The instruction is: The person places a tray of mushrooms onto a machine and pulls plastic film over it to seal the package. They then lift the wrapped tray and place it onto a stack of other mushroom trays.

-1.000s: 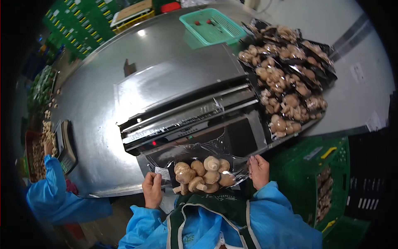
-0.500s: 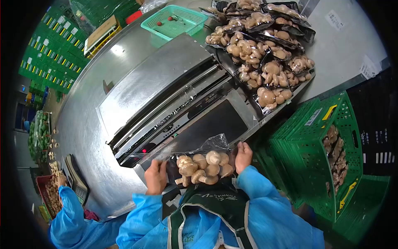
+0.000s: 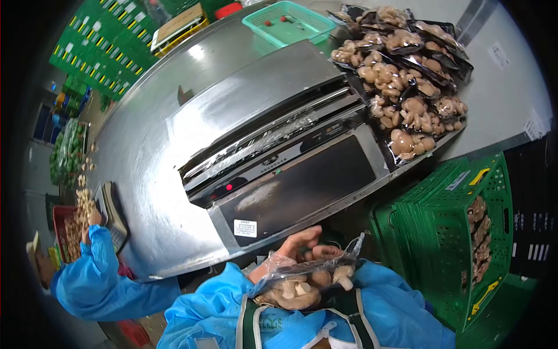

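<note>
A film-wrapped pack of mushrooms [image 3: 299,291] is tilted against my chest, brown caps and pale stems showing through clear film. Loose film stands up at its right end. My left hand [image 3: 293,249] reaches along the far side of the pack, supporting it, with its fingers partly curled past the film. My right sleeve comes in at the pack's right end, but the hand itself is hidden behind the pack and film. Beyond my hands lies the wrapping machine [image 3: 302,183], with its dark plate, film roller and a red light.
Wrapped mushroom packs [image 3: 407,87] are piled at the machine's far right. A turquoise basket [image 3: 261,23] stands behind. Green crates [image 3: 436,215], the front one holding mushrooms, stand at right. At left, a co-worker's hand [image 3: 94,218] is near loose mushrooms and a scale [image 3: 113,215].
The mushroom pack has come off the machine's front edge and tilted against my chest. My left hand has moved right behind it; my right hand has gone out of sight.
</note>
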Demonstrator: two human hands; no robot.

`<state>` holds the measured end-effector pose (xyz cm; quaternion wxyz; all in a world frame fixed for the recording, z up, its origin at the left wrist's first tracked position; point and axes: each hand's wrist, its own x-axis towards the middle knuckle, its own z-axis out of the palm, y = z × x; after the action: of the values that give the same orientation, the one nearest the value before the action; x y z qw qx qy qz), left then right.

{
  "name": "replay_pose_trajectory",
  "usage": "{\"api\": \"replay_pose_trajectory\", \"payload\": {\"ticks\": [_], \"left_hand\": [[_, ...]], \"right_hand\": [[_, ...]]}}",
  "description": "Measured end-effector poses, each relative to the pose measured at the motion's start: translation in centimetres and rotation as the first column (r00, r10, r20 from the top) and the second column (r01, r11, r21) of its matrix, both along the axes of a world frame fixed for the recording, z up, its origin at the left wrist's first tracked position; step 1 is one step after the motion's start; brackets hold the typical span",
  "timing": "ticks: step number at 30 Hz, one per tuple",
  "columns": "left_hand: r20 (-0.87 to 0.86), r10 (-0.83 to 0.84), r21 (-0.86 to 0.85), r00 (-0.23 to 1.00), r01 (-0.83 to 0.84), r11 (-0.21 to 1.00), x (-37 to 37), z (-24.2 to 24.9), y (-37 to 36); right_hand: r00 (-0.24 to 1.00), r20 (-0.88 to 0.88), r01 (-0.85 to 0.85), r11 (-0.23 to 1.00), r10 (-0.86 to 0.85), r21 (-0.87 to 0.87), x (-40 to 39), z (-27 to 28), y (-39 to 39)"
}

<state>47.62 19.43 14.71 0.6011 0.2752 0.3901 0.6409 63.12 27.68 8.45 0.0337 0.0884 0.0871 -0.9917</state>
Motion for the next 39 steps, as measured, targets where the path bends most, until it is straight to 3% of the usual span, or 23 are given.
{"api": "replay_pose_trajectory", "payload": {"ticks": [3,4,6,7,9,11,13,14,16,17,18,19,20,21,22,24,28,31,32,34,35,37,39], "left_hand": [[0.284,-0.178,0.006,0.942,0.184,0.983,0.0,3.2,0.7],[0.349,-0.228,0.0,0.909,0.243,0.97,-0.2,3.7,0.3],[0.454,-0.323,-0.018,0.83,0.371,0.928,-1.0,4.4,-0.5],[0.491,-0.361,-0.027,0.792,0.429,0.903,-1.3,4.6,-1.0],[0.553,-0.403,-0.055,0.729,0.515,0.855,-1.6,4.6,-2.2],[0.568,-0.408,-0.093,0.715,0.548,0.831,-2.1,4.7,-3.3],[0.543,-0.365,-0.141,0.756,0.511,0.848,-2.4,4.8,-4.5],[0.509,-0.316,-0.18,0.801,0.458,0.87,-2.7,4.9,-5.1],[0.35,-0.197,-0.286,0.916,0.305,0.909,-3.7,4.8,-5.7],[0.134,-0.209,-0.374,0.969,0.244,0.895,-4.3,5.3,-5.5],[0.218,-0.026,-0.363,0.976,0.105,0.926,-5.0,3.2,-5.7],[-0.235,-0.083,-0.313,0.968,0.005,0.95,-6.3,3.2,-4.5],[0.134,0.351,-0.121,0.927,-0.336,0.934,-5.6,4.9,-4.5],[-0.013,0.363,-0.135,0.932,-0.361,0.923,-5.2,7.2,-3.8],[0.125,0.051,-0.262,0.991,-0.016,0.965,-7.7,6.1,-5.3],[0.13,-0.143,-0.198,0.981,0.167,0.966,-8.3,5.5,-5.2],[0.226,0.104,-0.224,0.969,-0.053,0.973,-8.1,2.9,-2.3],[0.387,0.367,-0.305,0.846,-0.258,0.917,-6.8,3.5,3.7],[0.664,0.055,-0.01,0.746,-0.065,0.998,-8.0,2.2,5.7],[0.324,0.136,-0.074,0.936,-0.119,0.99,-6.1,7.2,12.1],[0.282,0.074,0.106,0.957,-0.108,0.988,-5.8,8.0,14.6],[0.148,0.113,0.14,0.983,-0.134,0.981,-6.0,9.6,16.2],[0.112,0.174,0.124,0.978,-0.188,0.974,-7.7,9.4,16.1]], "right_hand": [[0.957,0.21,-0.208,0.978,0.202,0.008,-0.2,2.1,3.3],[0.955,0.29,-0.164,0.931,0.066,0.326,-0.2,2.3,5.1],[0.929,0.275,-0.106,0.534,-0.247,0.839,-1.7,3.0,8.6],[0.956,0.093,0.079,0.55,-0.278,0.831,-4.0,7.4,9.7],[0.989,-0.116,0.067,0.432,0.088,0.9,-7.9,15.7,8.2],[0.83,-0.062,-0.08,0.228,0.555,0.97,-9.3,17.8,5.8],[0.744,0.14,-0.329,0.177,0.653,0.928,-8.5,18.0,5.8],[0.748,0.162,-0.235,0.029,0.643,0.972,-7.0,15.9,7.0],[0.83,0.258,-0.534,0.572,0.494,0.623,-2.5,13.4,6.4],[0.92,0.156,-0.371,0.672,0.359,0.641,-0.7,10.0,5.4],[0.97,0.046,-0.213,0.75,0.237,0.626,0.1,7.9,4.7],[0.99,0.092,-0.141,0.849,0.109,0.51,0.7,5.9,2.8],[0.99,0.144,-0.044,0.922,-0.013,0.385,0.4,4.8,1.4],[0.981,0.184,0.009,0.953,-0.067,0.302,-1.0,5.0,1.0],[0.968,0.224,0.063,0.974,-0.113,0.218,-1.9,5.3,1.1],[0.98,0.136,0.119,0.972,-0.148,0.204,-1.8,4.4,2.6],[0.94,0.098,0.294,0.921,-0.327,0.255,-1.5,5.6,4.7],[0.804,0.258,0.413,0.814,-0.537,0.408,-1.8,7.6,8.1],[0.77,0.238,0.439,0.763,-0.591,0.475,-1.9,7.6,11.0],[0.671,0.023,0.451,0.433,-0.741,0.781,-1.9,8.7,18.9],[0.648,-0.078,0.532,0.377,-0.757,0.758,-1.5,10.7,23.6],[0.422,-0.172,0.602,0.133,-0.89,0.787,-1.6,17.6,31.2],[0.393,-0.426,0.377,-0.28,-0.815,0.883,0.1,22.0,38.8]]}}
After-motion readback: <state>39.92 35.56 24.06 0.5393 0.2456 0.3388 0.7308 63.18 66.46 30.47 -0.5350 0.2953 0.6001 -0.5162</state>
